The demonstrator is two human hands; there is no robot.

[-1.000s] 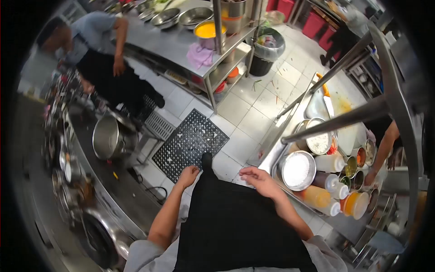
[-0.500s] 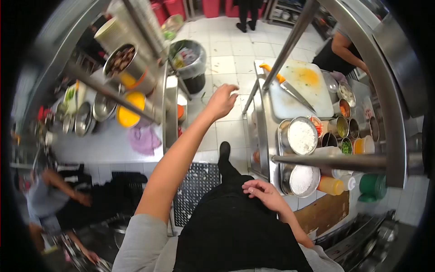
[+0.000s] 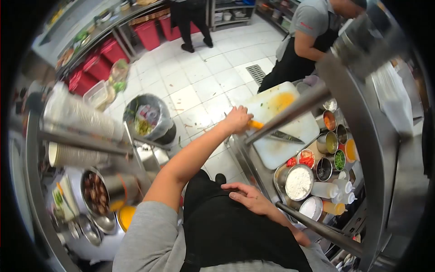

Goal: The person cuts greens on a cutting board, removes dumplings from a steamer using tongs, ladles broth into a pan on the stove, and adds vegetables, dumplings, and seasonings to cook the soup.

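My left hand is stretched out at the left edge of a white cutting board, its fingers slightly bent and apart. Its fingertips are at the end of the orange handle of a knife; whether they touch it is unclear. The knife lies across the board, blade pointing right, near an orange stain. Low in front of the black apron, my right hand is open and empty. Beside it on the right are a bowl of white powder and a second such bowl.
Metal shelf posts and a rail frame the counter. Right of the board stand tins of chopped food and squeeze bottles. A lined bin is on the floor at left. A co-worker bends over the far side; another person stands farther back.
The view has turned right, towards the board. My left hand has come from over the floor to the knife handle. My right hand remains near the apron, with its fingers straighter.
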